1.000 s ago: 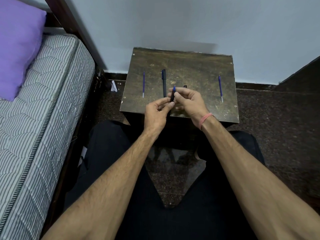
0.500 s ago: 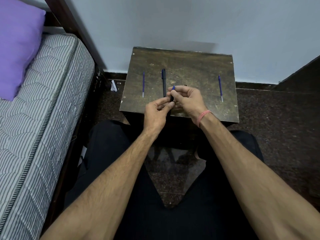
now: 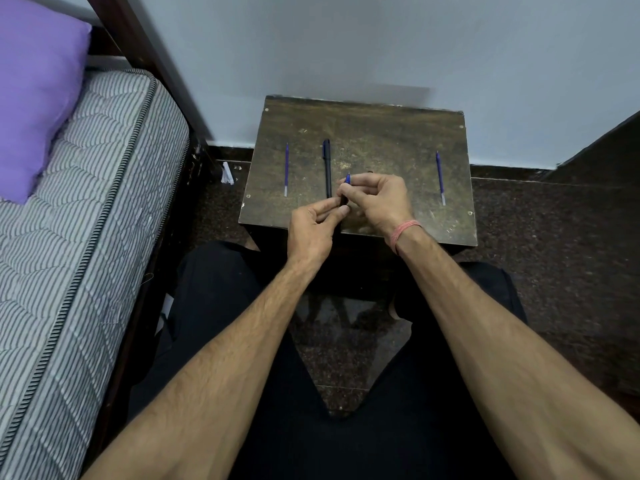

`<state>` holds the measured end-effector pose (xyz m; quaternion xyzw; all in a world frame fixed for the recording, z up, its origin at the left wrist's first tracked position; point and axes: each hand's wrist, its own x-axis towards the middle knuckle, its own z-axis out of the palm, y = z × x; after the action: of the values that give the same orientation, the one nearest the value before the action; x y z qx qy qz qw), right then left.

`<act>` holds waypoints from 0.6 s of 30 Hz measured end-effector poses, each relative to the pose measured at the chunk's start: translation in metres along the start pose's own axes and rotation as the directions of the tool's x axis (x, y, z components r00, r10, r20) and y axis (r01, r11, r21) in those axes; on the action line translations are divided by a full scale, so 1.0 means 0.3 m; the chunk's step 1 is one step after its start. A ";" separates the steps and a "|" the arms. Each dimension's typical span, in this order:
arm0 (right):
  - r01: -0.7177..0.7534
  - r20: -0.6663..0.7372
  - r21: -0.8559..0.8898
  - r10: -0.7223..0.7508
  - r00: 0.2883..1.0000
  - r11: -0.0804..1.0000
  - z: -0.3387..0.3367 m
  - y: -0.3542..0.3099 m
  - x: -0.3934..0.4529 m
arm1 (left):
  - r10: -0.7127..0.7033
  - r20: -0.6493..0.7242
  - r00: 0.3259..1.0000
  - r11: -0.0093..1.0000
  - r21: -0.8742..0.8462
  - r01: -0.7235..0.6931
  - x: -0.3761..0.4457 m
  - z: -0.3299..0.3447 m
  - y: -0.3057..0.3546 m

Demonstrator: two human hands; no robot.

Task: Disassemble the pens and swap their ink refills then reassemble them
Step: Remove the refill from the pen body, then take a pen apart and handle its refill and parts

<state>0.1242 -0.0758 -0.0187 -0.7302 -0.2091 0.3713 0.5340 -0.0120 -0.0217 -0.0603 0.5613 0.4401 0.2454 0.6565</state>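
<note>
Both hands meet over the small table's point(image 3: 381, 133) near edge: left hand point(image 3: 311, 230) pinches the black pen barrel point(image 3: 343, 201), right hand point(image 3: 377, 199) pinches the blue refill point(image 3: 347, 178) protruding from its far end, axis pointing away

A small dark wooden table point(image 3: 363, 133) (scuffed and speckled) stands against the wall. On it lie a blue refill point(image 3: 286, 169) at nine o'clock, a black pen point(image 3: 327, 168) just beside it, and another blue refill point(image 3: 440, 177) at three o'clock.
</note>
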 end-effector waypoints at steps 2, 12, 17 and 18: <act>-0.008 -0.080 -0.026 0.006 0.997 1.000 0.010 0.002 0.006 | 0.007 -0.025 1.000 1.000 0.020 -0.006 0.001 0.006 -0.005; 0.028 -0.276 -0.161 -0.073 0.959 0.987 0.053 0.027 0.022 | 0.037 -0.125 0.991 0.996 0.091 -0.026 0.000 0.032 0.000; 0.083 -0.329 -0.274 -0.175 0.928 0.958 -0.021 0.042 0.014 | 0.011 -0.108 0.994 0.996 0.093 -0.001 0.007 0.020 0.006; 0.072 -0.357 -0.330 -0.195 0.914 0.941 -0.034 0.048 0.015 | 0.012 -0.110 0.994 0.995 0.098 -0.001 0.006 0.020 0.006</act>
<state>0.1336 -0.0841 -0.0320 -0.8472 -0.2060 0.1456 0.4676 -0.0056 -0.0229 -0.0592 0.5797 0.4853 0.2562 0.6023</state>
